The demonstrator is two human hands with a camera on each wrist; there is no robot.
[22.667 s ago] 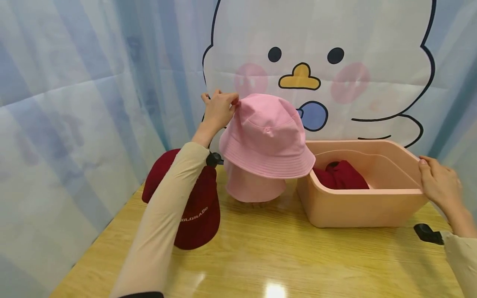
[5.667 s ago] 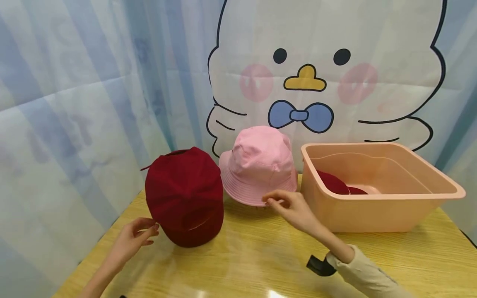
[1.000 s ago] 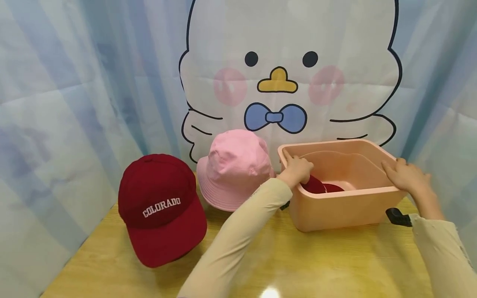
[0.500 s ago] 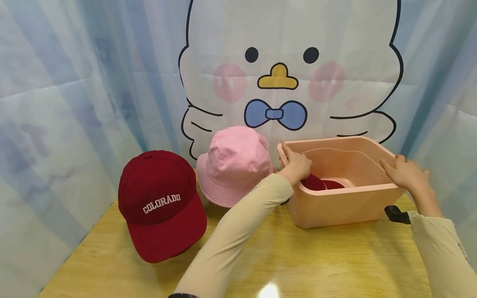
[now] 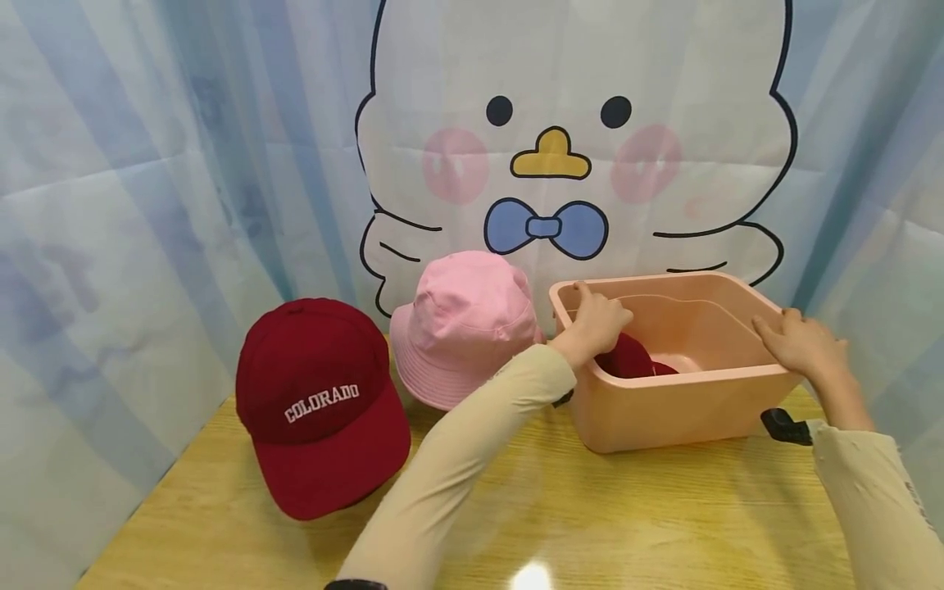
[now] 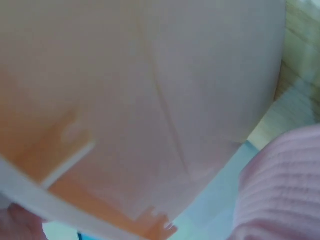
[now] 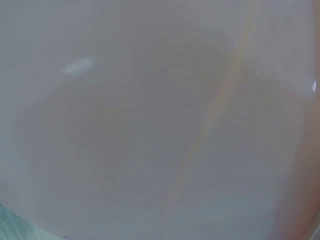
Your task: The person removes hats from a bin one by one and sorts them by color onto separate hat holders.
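A peach plastic bin [image 5: 678, 414] stands at the right of the table. My right hand [image 5: 807, 344] grips its right rim. Past the left rim reaches my left hand [image 5: 596, 324], over the inside of the bin and close to a maroon cap [image 5: 627, 357] that lies in there. Its lower fingers are hidden, so whether it holds the cap does not show. In the left wrist view the bin's outer wall [image 6: 150, 100] fills the picture, with part of the hand [image 6: 20, 225] beyond the rim. Only the bin's blurred wall [image 7: 125, 125] shows in the right wrist view.
Left of the bin stands a pink bucket hat [image 5: 472, 319], close beside it. Farther left a maroon COLORADO baseball cap [image 5: 317, 401] sits upright on the wooden table [image 5: 634, 524]. A curtain with a cartoon bird [image 5: 575, 74] hangs behind.
My left hand has shifted off the left rim, rightward over the inside of the bin. The maroon cap in there has risen slightly. My right hand stays on the right rim.
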